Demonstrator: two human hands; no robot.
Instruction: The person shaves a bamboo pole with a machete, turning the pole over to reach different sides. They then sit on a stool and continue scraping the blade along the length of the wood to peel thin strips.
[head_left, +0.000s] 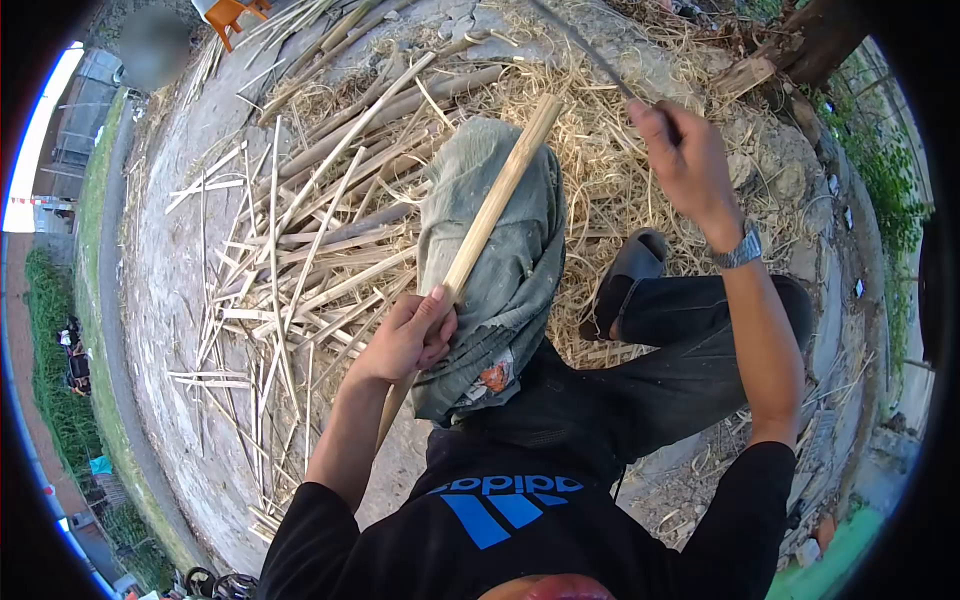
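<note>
My left hand [418, 333] is closed around a long pale bamboo strip [490, 215]. The strip slants up and to the right across a grey-green cloth [525, 260] draped over my leg, and its lower end passes under my forearm. Off to the right, my right hand [688, 165] is raised with its fingers wrapped round a long, thin, dark blade [580, 45]. The blade points up and left, apart from the strip; its handle is hidden in my fist.
Split bamboo strips [300, 285] lie in a pile on the left. Curly shavings [590, 150] cover the ground ahead. A sandalled foot [630, 280] rests right of the cloth. A tree trunk [815, 45] stands upper right, an orange stool [232, 15] upper left.
</note>
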